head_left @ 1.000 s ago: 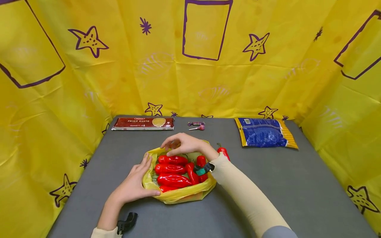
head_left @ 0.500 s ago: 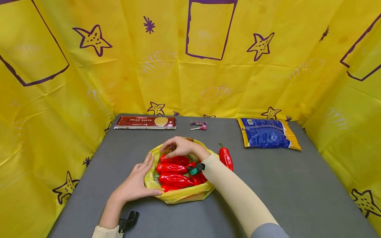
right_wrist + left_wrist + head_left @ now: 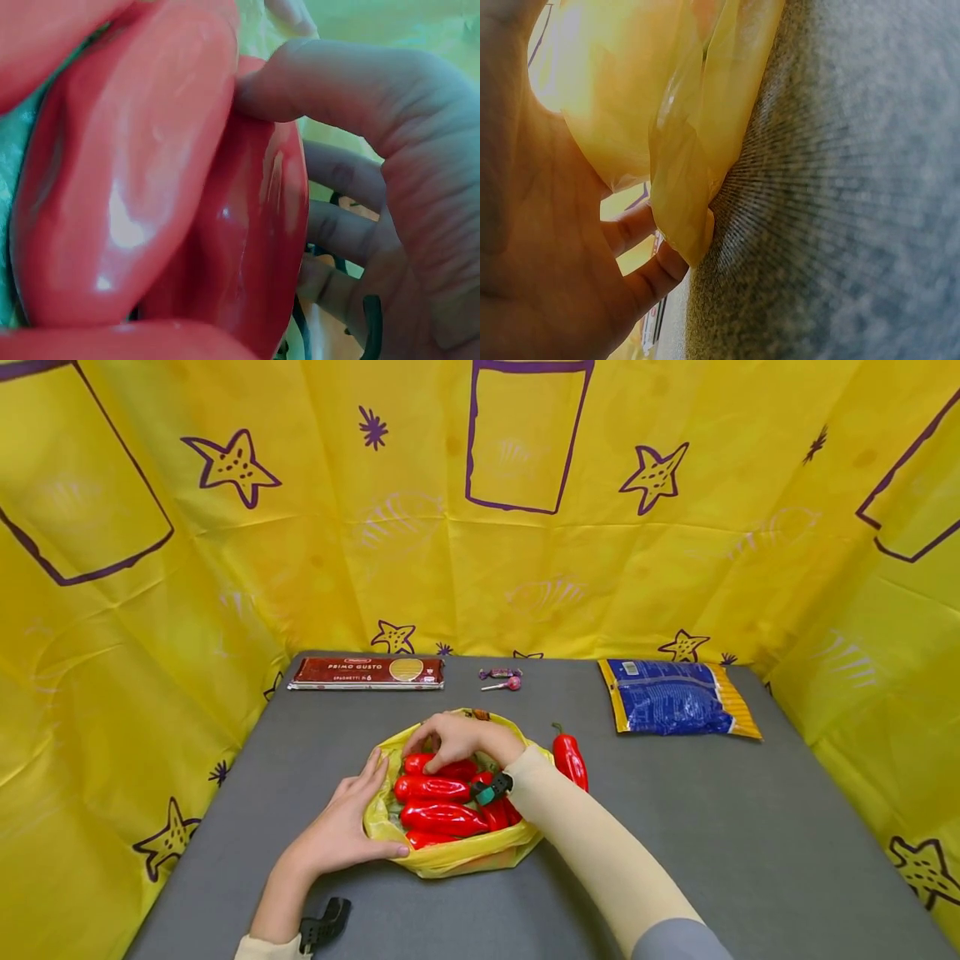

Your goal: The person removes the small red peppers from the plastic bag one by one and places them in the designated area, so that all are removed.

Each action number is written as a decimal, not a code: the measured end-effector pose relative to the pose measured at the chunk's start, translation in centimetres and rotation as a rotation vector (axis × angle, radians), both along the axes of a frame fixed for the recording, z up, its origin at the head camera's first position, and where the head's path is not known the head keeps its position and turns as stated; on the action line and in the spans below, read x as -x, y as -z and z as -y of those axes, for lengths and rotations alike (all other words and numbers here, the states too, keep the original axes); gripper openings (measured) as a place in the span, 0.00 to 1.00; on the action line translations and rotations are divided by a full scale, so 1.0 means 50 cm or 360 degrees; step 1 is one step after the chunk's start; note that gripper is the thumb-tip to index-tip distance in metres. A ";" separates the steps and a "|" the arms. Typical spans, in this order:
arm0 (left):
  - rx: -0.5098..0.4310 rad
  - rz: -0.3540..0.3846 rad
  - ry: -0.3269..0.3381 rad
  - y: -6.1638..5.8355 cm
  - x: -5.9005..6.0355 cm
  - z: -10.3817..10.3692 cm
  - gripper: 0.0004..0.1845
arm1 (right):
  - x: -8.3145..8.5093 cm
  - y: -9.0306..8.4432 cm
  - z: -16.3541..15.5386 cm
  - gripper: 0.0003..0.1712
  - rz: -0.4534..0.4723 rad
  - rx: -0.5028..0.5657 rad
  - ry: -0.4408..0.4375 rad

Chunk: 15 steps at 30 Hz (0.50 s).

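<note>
A yellow plastic bag (image 3: 480, 858) stands on the grey table with its mouth wide, holding several shiny red peppers (image 3: 442, 817). My left hand (image 3: 339, 828) rests along the bag's left side, fingers spread and fairly straight, thumb at the front rim. In the left wrist view its fingertips touch the bag's yellow film (image 3: 615, 112). My right hand (image 3: 456, 737) reaches inside from the right and grips the rearmost red pepper (image 3: 255, 217). The right wrist view has its thumb on top of that pepper and the other fingers along its far side.
One more red pepper (image 3: 570, 762) lies on the table right of the bag. Along the back are a spaghetti packet (image 3: 366, 673), a wrapped candy (image 3: 500, 673), a lollipop (image 3: 513, 683) and a blue and yellow packet (image 3: 667, 697). Yellow patterned cloth (image 3: 405, 568) encloses the table.
My right hand has come down into the bag, and its thumb and fingers have closed on the rearmost pepper. The left hand keeps its place at the bag.
</note>
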State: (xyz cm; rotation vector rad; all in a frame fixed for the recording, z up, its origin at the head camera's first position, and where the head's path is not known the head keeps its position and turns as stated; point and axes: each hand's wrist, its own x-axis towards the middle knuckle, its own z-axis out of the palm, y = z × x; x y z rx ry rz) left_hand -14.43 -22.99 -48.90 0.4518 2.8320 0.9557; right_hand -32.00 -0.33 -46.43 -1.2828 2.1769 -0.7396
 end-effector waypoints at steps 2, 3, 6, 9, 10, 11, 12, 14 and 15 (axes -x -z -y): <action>0.0000 0.0007 -0.0006 0.002 -0.002 0.000 0.72 | -0.004 -0.003 0.002 0.24 -0.0021 -0.0020 -0.0008; 0.0003 0.0008 -0.0007 0.003 -0.002 0.000 0.72 | -0.006 -0.004 0.003 0.24 -0.0036 -0.0035 -0.0011; 0.0009 0.0008 -0.0010 0.004 -0.002 0.001 0.72 | -0.009 -0.008 0.005 0.25 -0.0057 -0.0069 -0.0018; 0.0011 0.0002 -0.0008 0.005 -0.001 0.001 0.72 | -0.009 -0.012 0.006 0.25 -0.0067 -0.0092 -0.0026; 0.0011 -0.0001 -0.0008 0.005 -0.001 0.001 0.72 | -0.008 -0.013 0.007 0.25 -0.0071 -0.0097 -0.0030; 0.0009 -0.0002 -0.0008 0.004 -0.001 0.001 0.72 | -0.007 -0.014 0.008 0.25 -0.0075 -0.0102 -0.0034; 0.0009 -0.0004 -0.0008 0.004 -0.001 0.001 0.72 | -0.007 -0.015 0.009 0.25 -0.0085 -0.0108 -0.0037; 0.0006 -0.0004 -0.0008 0.003 -0.001 0.001 0.72 | -0.007 -0.017 0.010 0.24 -0.0102 -0.0121 -0.0040; 0.0007 -0.0003 -0.0009 0.002 -0.001 0.001 0.72 | -0.008 -0.018 0.011 0.24 -0.0111 -0.0128 -0.0042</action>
